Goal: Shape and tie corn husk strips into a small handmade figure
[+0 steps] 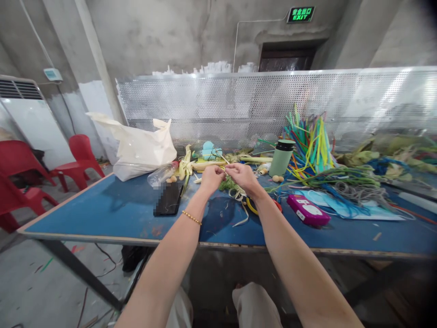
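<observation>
My left hand (213,177) and my right hand (241,176) meet above the middle of the blue table (129,218), fingertips nearly touching. Both are closed in a pinch. A thin pale strip (224,159) sticks up from the fingers of my right hand; its lower end is hidden. Whatever my left fingers pinch is too small to make out. Beneath and behind the hands lie pale corn husks (186,165), green fibres (229,185) and a curled pale strand (243,217). Yellow-handled scissors (251,206) lie partly covered by my right forearm.
Left stand a white plastic bag (145,152), a clear bottle (162,175) and a black phone (172,199). To the right are a green flask (282,158), colourful strips (312,148), a purple box (308,210) and blue masks (351,207). A perforated metal panel (205,100) rises behind.
</observation>
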Demonstrator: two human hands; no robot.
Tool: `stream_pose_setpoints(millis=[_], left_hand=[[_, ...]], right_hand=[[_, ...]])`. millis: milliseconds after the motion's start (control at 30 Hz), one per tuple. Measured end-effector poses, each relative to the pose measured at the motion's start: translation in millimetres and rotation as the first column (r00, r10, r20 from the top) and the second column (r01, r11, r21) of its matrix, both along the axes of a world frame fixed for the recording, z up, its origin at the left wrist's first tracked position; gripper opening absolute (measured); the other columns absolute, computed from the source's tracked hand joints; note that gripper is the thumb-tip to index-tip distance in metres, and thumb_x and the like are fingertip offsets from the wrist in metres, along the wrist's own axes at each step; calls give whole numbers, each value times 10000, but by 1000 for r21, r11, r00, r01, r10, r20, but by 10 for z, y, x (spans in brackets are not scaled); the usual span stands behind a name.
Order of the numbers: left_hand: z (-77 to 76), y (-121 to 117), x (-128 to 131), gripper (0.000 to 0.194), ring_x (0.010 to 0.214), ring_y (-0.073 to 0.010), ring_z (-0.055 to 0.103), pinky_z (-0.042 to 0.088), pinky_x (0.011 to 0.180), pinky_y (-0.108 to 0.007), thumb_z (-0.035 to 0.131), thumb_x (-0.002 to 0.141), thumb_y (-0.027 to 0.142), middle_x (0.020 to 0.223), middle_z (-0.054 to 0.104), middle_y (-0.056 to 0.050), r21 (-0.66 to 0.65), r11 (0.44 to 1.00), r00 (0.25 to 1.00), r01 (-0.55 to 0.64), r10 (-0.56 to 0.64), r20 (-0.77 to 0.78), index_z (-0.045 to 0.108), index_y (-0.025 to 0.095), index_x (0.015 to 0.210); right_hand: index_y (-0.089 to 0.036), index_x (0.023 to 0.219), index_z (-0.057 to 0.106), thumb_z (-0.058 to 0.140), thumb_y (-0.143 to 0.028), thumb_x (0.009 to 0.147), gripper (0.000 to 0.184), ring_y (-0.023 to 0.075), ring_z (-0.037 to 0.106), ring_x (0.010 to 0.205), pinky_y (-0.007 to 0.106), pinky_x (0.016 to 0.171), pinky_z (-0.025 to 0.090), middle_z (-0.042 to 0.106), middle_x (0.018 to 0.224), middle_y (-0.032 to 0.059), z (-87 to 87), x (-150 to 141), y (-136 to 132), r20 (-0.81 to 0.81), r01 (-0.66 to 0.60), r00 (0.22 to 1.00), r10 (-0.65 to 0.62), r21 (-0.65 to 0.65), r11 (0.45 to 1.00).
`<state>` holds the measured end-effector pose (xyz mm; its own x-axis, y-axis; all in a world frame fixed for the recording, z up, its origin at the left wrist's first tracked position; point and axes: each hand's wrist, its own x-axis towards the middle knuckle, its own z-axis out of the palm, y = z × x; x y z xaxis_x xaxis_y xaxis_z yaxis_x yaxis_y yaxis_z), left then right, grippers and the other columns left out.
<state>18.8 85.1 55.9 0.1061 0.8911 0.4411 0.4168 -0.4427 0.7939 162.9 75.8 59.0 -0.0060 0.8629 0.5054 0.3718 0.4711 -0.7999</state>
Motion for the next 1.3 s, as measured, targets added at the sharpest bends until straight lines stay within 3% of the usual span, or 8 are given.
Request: stream_pose_setpoints(millis=[200,400,533,700,933,1067,1300], left_hand=[[-22,-11,22,50,568,-105,484,336,569,-227,632,688,114,606,627,-13,-51,996,989,75,-68,135,681,118,692],[-2,-53,31,123,462,-56,363,257,497,-203,604,622,27,515,536,44,-153,968,931,197,-136,340,636,122,693],[36,-81,26,109,412,-40,336,231,467,-206,619,668,32,501,514,47,-259,930,899,261,-137,416,577,132,658],[62,-101,1,135,364,-40,344,194,424,-220,613,715,47,518,537,26,-352,869,875,348,-166,456,543,141,648],[75,-92,-41,168,403,-33,386,226,429,-214,602,720,44,565,568,-3,-358,843,851,402,-200,485,533,125,590],[75,-87,-71,170,439,-45,427,292,458,-219,623,745,73,578,588,-26,-362,807,825,466,-249,507,556,115,595],[-2,-32,-94,126,457,-69,486,359,493,-229,639,768,76,571,594,-21,-354,831,860,429,-257,441,592,108,655]], right_hand=[[-165,678,628,621,-349,709,187,109,424,478,249,479,309,541,523,-17,-38,5,66,33,97,995,-99,64,993],[-171,717,625,603,-357,741,189,129,507,537,253,526,361,634,609,16,-56,1,72,64,31,997,-38,114,993],[-172,729,627,596,-368,756,200,132,515,539,255,527,376,647,615,16,-52,-4,65,82,27,996,-37,117,993],[-184,721,614,598,-374,750,192,134,523,541,252,525,387,629,590,0,-36,-11,43,90,26,995,-36,114,993],[-198,707,593,595,-369,743,174,149,565,574,267,574,423,640,620,6,-19,4,40,119,2,993,-17,123,992],[-195,702,595,587,-355,736,164,135,517,544,257,549,385,601,576,-11,-22,17,38,149,29,988,-48,124,992],[-158,791,639,620,-363,714,219,100,422,495,241,501,316,524,537,-41,-30,6,4,42,34,998,-35,27,999]])
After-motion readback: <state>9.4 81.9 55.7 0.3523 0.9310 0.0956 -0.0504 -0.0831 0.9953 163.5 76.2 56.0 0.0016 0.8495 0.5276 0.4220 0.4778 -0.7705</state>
